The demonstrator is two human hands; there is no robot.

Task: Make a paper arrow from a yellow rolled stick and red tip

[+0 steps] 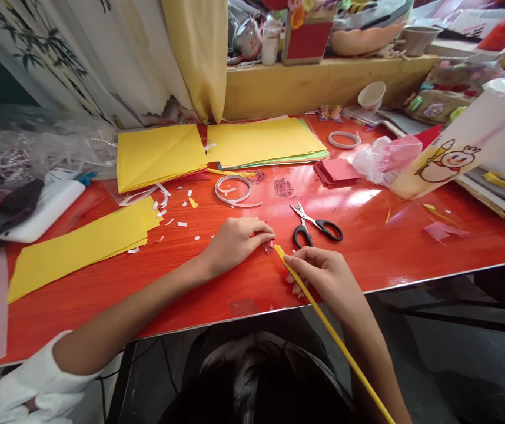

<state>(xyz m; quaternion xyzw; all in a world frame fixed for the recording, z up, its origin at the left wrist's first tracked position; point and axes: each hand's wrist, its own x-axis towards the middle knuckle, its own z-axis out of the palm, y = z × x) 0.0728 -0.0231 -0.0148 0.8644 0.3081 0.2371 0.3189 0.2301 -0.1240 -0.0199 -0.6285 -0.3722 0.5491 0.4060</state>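
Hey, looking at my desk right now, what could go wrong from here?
The yellow strip in your right hand runs past the edge of the table, so its loose length might snag or crease. The scissors lie close beyond that hand, so your fingers could brush them. The loose white scraps might also stick to your work.

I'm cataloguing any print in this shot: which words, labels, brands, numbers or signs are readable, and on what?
No word or number reads clearly.
Tall cup: a crowned snowman drawing; the marks beside it are too small to read.
White package at top right: reddish lettering, too blurred to read.
Can at the back: print too blurred to read.
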